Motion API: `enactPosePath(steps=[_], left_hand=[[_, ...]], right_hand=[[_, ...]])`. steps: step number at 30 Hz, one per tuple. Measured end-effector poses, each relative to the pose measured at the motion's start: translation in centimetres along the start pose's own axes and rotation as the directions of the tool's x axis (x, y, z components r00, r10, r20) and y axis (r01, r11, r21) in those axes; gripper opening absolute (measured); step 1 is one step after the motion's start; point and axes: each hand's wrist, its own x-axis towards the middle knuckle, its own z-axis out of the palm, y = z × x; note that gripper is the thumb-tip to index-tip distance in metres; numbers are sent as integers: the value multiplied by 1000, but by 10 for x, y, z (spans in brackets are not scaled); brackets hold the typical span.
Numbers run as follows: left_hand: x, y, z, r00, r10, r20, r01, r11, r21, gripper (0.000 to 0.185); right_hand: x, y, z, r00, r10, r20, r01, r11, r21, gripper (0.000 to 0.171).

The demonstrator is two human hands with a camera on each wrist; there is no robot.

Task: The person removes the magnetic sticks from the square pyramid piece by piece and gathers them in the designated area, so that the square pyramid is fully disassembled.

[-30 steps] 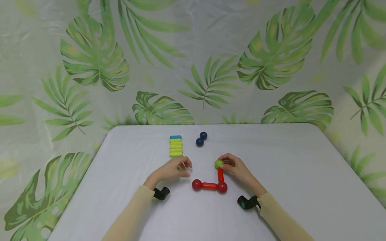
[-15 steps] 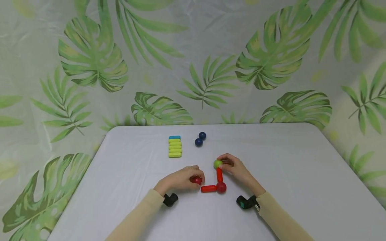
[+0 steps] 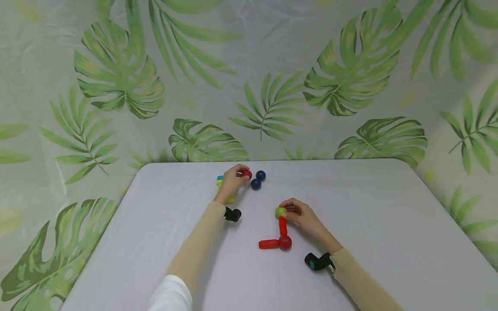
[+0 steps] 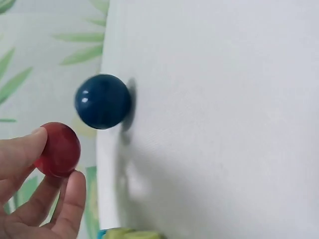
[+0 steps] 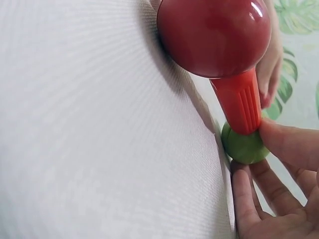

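Already the red-and-green build looks partly taken apart, as far as one can judge. The left hand (image 3: 231,183) is at the far side of the bench (image 3: 369,207), its fingers (image 4: 30,149) pinching a loose red ball (image 3: 247,174) just beside the two blue balls (image 3: 258,179); whether the red ball touches them or the bench is unclear. Under that hand lies the stack of yellow-green sticks (image 3: 229,199), mostly hidden. The right hand (image 3: 305,216) stays nearer, its fingers (image 5: 286,142) curled round the green ball (image 3: 281,211). From it a red stick (image 3: 282,225) runs near to another red ball (image 3: 285,242), and a second red stick (image 3: 268,244) points left, its end bare. Three joints hold; they seem left to undo.
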Motion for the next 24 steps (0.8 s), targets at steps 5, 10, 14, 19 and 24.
enactPosePath(steps=[5, 10, 14, 19, 24], left_hand=[[17, -6, 11, 997, -82, 2, 82, 997, -8, 29], [22, -7, 17, 992, -128, 3, 128, 991, 36, 26], [22, -8, 16, 990, -137, 10, 137, 989, 60, 29], [12, 0, 10, 999, -28, -46, 32, 994, 106, 30], [-32, 25, 4, 964, 190, 188, -203, 978, 50, 21]], right_hand=[[-8, -22, 0, 1000, -13, 14, 13, 1000, 8, 27], [-11, -27, 0, 999, -41, 20, 41, 999, 17, 26], [-10, -28, 0, 999, -32, 16, 32, 999, 24, 26], [-4, -13, 0, 1000, -15, 1, 15, 1000, 23, 27], [1, 5, 0, 1000, -23, -6, 23, 1000, -4, 27]])
